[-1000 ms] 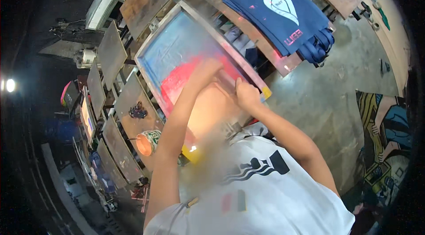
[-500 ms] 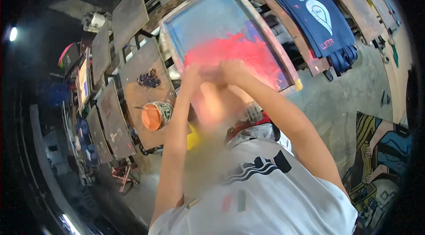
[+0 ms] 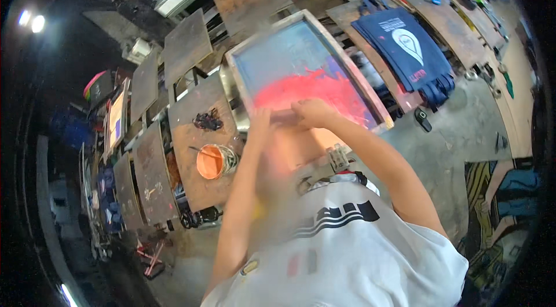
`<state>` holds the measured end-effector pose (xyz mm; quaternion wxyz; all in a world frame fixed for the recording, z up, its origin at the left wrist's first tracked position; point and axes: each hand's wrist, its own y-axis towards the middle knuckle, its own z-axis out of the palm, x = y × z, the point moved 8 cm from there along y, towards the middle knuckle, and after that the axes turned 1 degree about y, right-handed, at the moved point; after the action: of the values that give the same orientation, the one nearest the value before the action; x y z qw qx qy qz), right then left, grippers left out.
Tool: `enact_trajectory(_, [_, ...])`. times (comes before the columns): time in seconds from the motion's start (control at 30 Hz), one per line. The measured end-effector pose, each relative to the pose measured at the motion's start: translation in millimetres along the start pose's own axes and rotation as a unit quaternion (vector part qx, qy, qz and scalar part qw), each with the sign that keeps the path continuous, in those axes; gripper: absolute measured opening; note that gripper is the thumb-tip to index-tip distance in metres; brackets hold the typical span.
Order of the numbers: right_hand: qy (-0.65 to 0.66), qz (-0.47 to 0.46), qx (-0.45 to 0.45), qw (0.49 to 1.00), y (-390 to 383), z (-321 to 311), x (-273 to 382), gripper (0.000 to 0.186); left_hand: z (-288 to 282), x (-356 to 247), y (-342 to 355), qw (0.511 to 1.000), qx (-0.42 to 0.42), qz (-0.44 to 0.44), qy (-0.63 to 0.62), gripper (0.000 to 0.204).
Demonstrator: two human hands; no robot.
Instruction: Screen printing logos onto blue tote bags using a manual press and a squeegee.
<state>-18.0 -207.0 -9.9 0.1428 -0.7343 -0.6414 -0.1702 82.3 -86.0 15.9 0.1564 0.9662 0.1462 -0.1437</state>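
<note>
Press evenly with left hand [image 3: 262,122] and right hand [image 3: 314,113] clasping the squeegee [image 3: 282,116], square to the frame's side edges [image 3: 346,65].

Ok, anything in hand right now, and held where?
Yes: a squeegee-like bar, left hand at its left end, right hand farther right. Blur hides exact finger placement.

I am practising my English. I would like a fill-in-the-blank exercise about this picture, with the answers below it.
1. The visible part of the bar is ____ the left hand and the right hand.
2. The bucket stands to the ____ of the frame.
3. The inside of the bucket looks ____.
4. The bags are dark ____.

Missing words: between; left; orange; blue.
</note>
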Motion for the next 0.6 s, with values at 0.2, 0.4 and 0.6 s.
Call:
enact_trajectory(0.2, [0.032, 0.173, -0.129, 0.976, -82, -43, -53, 0.039, 32, -82, 99, 0.975, 0.103, 0.195, -0.021, 0.049])
enact_trajectory(0.4, [-0.037, 0.334, -0.219, 0.916, -170, -41, -82, 0.033, 98, -180, 142, 0.936, 0.176, 0.306, -0.002, 0.057])
enact_trajectory(0.6, [-0.053, 0.45, -0.214, 0.865, -161, -40, -100, 0.017, 123, -177, 168, 0.923, 0.199, 0.33, -0.013, 0.055])
